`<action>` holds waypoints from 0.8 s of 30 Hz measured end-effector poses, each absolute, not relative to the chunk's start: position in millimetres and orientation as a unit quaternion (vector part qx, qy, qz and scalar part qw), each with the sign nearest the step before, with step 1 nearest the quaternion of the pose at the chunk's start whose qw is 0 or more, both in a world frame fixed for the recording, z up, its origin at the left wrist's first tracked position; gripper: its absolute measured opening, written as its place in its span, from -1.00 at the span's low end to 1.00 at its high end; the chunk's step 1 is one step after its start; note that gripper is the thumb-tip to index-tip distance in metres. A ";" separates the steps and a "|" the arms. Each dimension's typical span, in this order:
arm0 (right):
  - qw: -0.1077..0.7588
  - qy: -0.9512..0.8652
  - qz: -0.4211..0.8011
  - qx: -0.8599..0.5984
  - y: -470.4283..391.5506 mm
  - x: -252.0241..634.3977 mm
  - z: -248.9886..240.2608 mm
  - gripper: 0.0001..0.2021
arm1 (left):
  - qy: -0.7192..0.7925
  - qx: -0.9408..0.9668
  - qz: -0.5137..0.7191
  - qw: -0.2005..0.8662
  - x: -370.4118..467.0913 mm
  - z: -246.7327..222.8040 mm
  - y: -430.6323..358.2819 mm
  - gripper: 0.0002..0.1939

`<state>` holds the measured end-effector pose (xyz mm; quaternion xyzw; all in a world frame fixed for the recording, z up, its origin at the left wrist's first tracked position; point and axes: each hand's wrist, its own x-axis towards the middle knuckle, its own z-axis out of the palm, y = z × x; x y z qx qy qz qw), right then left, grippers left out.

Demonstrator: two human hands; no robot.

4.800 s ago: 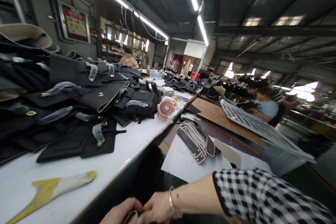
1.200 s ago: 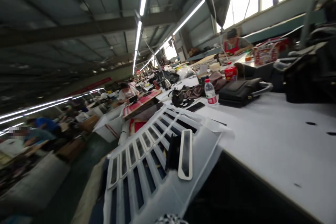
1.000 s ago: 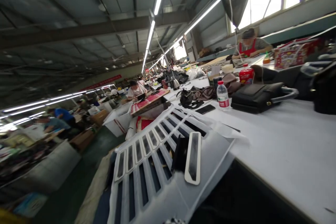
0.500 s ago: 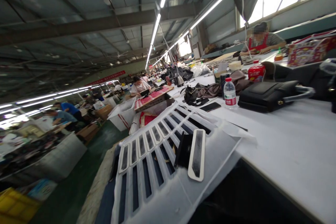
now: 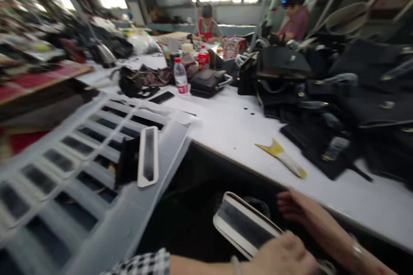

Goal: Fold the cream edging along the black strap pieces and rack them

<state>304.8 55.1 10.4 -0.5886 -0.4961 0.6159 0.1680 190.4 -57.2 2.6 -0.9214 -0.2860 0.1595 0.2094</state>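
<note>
My left hand (image 5: pixel 285 258) comes in from the lower left, with a checked sleeve on the arm, and grips a stack of flat black strap pieces with white edges (image 5: pixel 241 225) low in front of the table. My right hand (image 5: pixel 298 210) lies just behind the stack's right end, under the white table's edge (image 5: pixel 226 154). Its fingers are stretched out and hold nothing. A bracelet sits on that wrist.
A white slotted sheet (image 5: pixel 80 159) at the left carries one white-edged piece (image 5: pixel 147 157) and a black piece (image 5: pixel 127 167). A yellow scraper (image 5: pixel 280 157) lies on the table. Black bags (image 5: pixel 338 107) pile up at the right. A water bottle (image 5: pixel 180 77) and people sit at the back.
The view has swung right and down from the hall to the table in front. Both hands, out of view before, now show at the bottom with the stack of pieces.
</note>
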 end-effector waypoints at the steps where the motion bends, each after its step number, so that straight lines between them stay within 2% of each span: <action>1: 0.171 -0.495 0.621 -0.584 51.6 307.7 11.5 -0.42 | -0.330 -0.933 0.003 0.144 193.1 -0.9 -58.0 -0.41; 2: 0.170 -0.499 0.613 -0.588 49.3 306.1 10.4 -0.38 | -0.357 -0.922 -0.102 0.108 193.0 -4.7 -59.5 -0.40; 4: 0.165 -0.518 0.592 -0.595 46.3 295.9 3.0 -0.33 | -0.395 -0.890 -0.216 0.069 188.1 -12.0 -64.5 -0.39; 8: 0.127 -0.563 0.558 -0.597 39.4 280.3 -19.2 -0.29 | -0.407 -0.883 -0.219 0.085 179.7 -20.9 -74.5 -0.32; 11: 0.104 -0.606 0.527 -0.586 36.2 281.7 -31.1 -0.32 | -0.388 -0.894 -0.222 0.040 174.3 -14.1 -76.4 -0.39; 16: 0.073 -0.654 0.482 -0.578 33.0 282.7 -30.9 -0.37 | -0.363 -0.833 -0.365 -0.203 121.2 24.1 -74.9 -0.74; 19: 0.052 -0.669 0.462 -0.580 30.0 279.1 -24.3 -0.36 | -0.516 -0.650 -0.462 -0.314 66.9 22.0 -61.0 -0.70; 21: 0.040 -0.673 0.448 -0.587 28.3 277.2 -20.4 -0.36 | -0.631 -0.526 -0.397 -0.410 37.2 -1.0 -43.6 -0.57; 24: 0.027 -0.679 0.436 -0.590 26.9 276.0 -16.8 -0.35 | -0.649 -0.488 -0.257 -0.525 18.2 -51.8 -14.3 -0.42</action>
